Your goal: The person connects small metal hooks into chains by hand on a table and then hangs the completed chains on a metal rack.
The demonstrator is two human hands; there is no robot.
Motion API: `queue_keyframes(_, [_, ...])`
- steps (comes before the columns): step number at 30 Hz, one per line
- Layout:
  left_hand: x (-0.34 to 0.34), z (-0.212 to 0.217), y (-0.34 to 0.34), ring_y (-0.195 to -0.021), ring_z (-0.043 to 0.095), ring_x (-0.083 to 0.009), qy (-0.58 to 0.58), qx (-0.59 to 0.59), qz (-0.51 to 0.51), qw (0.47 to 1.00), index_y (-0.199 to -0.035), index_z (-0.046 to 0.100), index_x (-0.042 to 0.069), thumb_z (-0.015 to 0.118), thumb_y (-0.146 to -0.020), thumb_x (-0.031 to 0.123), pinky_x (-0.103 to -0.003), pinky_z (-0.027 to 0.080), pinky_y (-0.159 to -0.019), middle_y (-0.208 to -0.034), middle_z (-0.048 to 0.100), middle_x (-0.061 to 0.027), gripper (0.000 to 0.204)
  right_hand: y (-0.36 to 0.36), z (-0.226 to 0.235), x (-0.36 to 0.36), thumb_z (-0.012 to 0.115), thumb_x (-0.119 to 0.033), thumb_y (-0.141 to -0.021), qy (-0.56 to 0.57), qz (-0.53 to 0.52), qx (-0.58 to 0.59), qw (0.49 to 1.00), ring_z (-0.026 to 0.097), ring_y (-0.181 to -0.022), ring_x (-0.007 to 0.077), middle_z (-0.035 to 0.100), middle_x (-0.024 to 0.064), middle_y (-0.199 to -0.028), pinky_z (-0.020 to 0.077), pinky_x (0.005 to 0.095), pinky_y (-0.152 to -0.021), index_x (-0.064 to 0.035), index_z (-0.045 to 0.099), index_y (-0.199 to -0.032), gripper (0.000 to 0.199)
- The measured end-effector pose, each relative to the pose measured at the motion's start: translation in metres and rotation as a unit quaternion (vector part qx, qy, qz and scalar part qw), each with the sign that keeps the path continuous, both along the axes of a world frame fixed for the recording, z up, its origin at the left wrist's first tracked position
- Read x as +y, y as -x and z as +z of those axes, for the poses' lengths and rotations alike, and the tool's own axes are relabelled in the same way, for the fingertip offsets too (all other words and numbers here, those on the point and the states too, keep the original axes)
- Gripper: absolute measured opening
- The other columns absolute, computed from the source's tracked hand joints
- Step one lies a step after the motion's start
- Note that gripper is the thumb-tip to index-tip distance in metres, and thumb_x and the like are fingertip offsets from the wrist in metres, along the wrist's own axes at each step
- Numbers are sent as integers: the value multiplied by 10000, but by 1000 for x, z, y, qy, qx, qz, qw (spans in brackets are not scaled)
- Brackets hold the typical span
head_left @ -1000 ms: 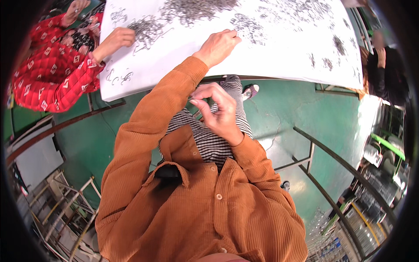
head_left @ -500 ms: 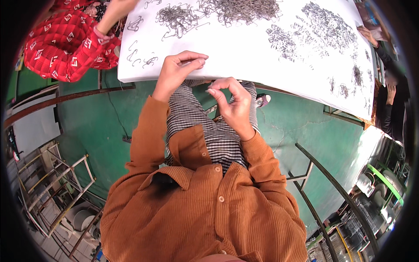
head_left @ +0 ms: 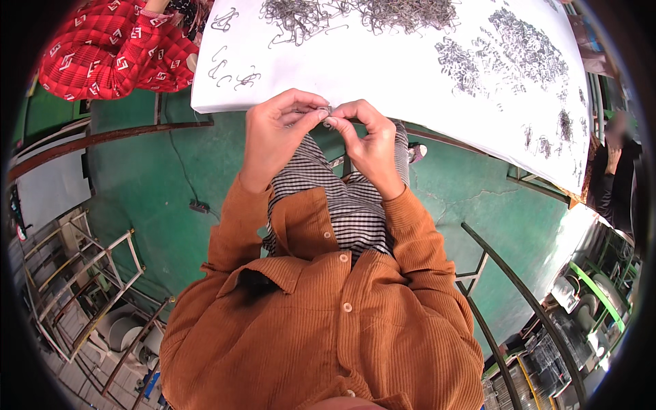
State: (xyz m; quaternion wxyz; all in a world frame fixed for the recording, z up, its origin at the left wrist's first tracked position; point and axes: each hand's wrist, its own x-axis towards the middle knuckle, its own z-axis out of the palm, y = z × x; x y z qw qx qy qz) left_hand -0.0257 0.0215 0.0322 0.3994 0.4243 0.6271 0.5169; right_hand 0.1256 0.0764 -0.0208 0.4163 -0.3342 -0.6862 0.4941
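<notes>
Fingers of the left hand [head_left: 277,137] and right hand [head_left: 369,140] meet, pinching a small metal piece [head_left: 328,113] beside the white table [head_left: 383,68].

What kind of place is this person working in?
Probably a small workshop or factory: a white table covered with piles of small bent metal wire hooks, a green painted concrete floor, and metal racks nearby.
</notes>
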Motion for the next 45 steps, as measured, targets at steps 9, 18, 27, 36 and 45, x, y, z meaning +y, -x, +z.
queue_keyframes(9, [-11, -8, -6, -851, 670, -128, -47, 26, 8, 999, -955, 677, -55, 645, -829, -67, -257, 559, -785, -931, 698, -87, 131, 47, -33, 141, 601, -66, -849, -256, -66, -131, 955, 594, -758, 348, 583, 138, -864, 482, 419, -686, -45, 643, -898, 68])
queue_keyframes(18, [-29, -18, -6, -890, 666, -139, -8, 71, 4, 997, -984, 679, -47, 633, -850, -62, -266, 546, -826, -962, 700, -95, 142, 75, -91, 208, 519, -116, -828, -376, 91, -372, 844, 640, -782, 373, 642, 200, -811, 516, 472, -686, -7, 596, -934, 171])
queue_keyframes(27, [-32, -34, -3, -898, 663, -131, 9, 5, 35, 999, -1018, 653, -55, 655, -845, -57, -248, 541, -822, -993, 691, -92, 174, -3, 11, 38, 677, -131, -888, 236, 108, -18, 966, 572, -665, 62, 671, 4, -775, 471, 212, -601, -20, 677, -919, 115])
queue_keyframes(36, [-24, -24, -10, -928, 651, -123, -22, 0, 28, 999, -1033, 634, -58, 662, -821, -88, -245, 530, -840, -1005, 680, -95, 216, 0, -9, 13, 719, -44, -835, 214, 94, 127, 964, 598, -782, 84, 620, 4, -873, 506, 218, -711, -15, 681, -865, 56])
queue_keyframes(45, [-10, -9, -5, -913, 667, -134, -16, 100, -63, 993, -1065, 655, -38, 661, -791, -93, -256, 553, -819, -973, 692, -90, 280, -9, 21, -10, 682, -35, -833, 76, -2, 116, 990, 644, -740, 183, 649, 79, -790, 510, 300, -665, -8, 631, -853, 62])
